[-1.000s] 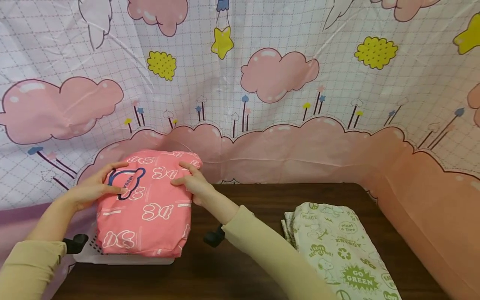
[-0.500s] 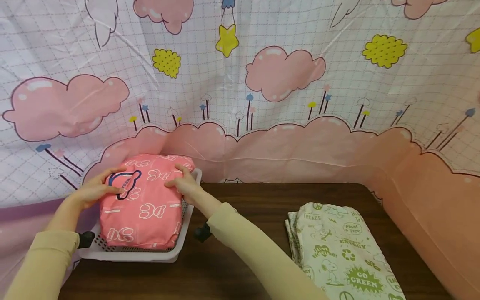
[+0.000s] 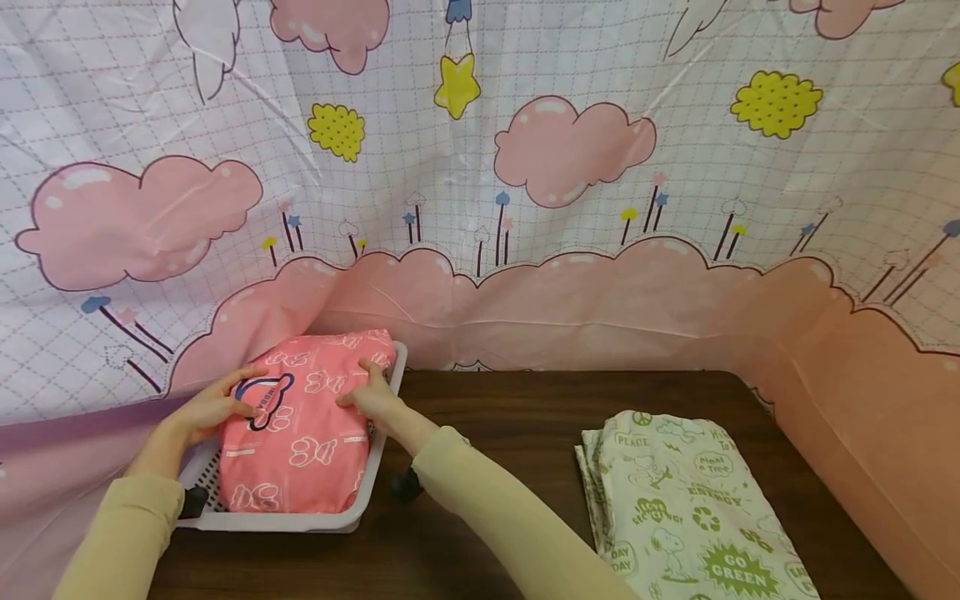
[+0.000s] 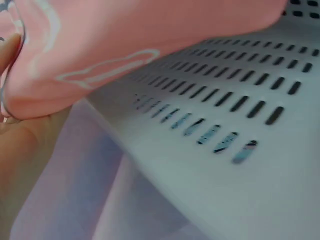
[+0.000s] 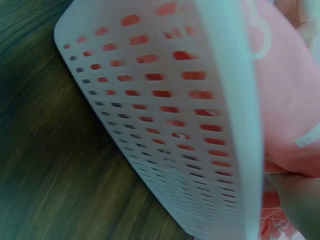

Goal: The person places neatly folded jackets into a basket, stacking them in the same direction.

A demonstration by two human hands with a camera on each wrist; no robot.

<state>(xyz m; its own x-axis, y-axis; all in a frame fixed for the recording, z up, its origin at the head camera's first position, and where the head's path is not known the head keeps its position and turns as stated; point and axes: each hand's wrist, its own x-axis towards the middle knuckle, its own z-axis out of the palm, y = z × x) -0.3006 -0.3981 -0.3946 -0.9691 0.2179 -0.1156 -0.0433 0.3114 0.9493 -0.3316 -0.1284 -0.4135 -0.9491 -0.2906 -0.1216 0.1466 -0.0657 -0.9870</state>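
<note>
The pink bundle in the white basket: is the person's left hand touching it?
Touching. The head view shows the left hand with fingers laid on the pink bundle in the white basket.

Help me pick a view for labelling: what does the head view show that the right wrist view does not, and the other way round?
Only the head view shows both hands, the left hand and right hand, resting on the pink folded cloth, plus the green-printed cloth and the patterned backdrop. Only the right wrist view shows the white basket wall's slots close up, with pink showing through. Both show the basket, the pink cloth and the dark wooden table.
</note>
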